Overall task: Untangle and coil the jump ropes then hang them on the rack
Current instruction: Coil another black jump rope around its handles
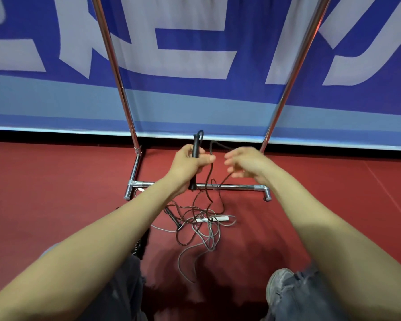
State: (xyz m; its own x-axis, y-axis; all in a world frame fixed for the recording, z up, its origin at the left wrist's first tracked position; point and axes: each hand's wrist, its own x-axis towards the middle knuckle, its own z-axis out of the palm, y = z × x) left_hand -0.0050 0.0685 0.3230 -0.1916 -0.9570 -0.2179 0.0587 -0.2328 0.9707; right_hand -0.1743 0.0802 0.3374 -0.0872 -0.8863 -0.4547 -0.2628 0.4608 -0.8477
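My left hand (pixel 190 164) grips a black jump-rope handle (pixel 196 147) upright, its top sticking out above my fist. The black cord (pixel 210 172) loops from the handle top, drops past my thumb and runs down to a tangled pile (pixel 199 225) on the red floor. My right hand (pixel 243 164) hovers just right of the cord, fingers loosely curled, with a strand running by its fingertips; whether it holds that strand I cannot tell. In the pile lie grey cord, black cord and a white handle (pixel 214 219). The chrome rack (pixel 202 186) stands right behind.
The rack's two uprights (pixel 116 72) (pixel 294 72) slant up out of view; its top bar is hidden. A blue and white banner (pixel 195 54) covers the wall behind. My knees and a grey shoe (pixel 278 286) are at the bottom. A black handle (pixel 173 215) lies at the pile's left.
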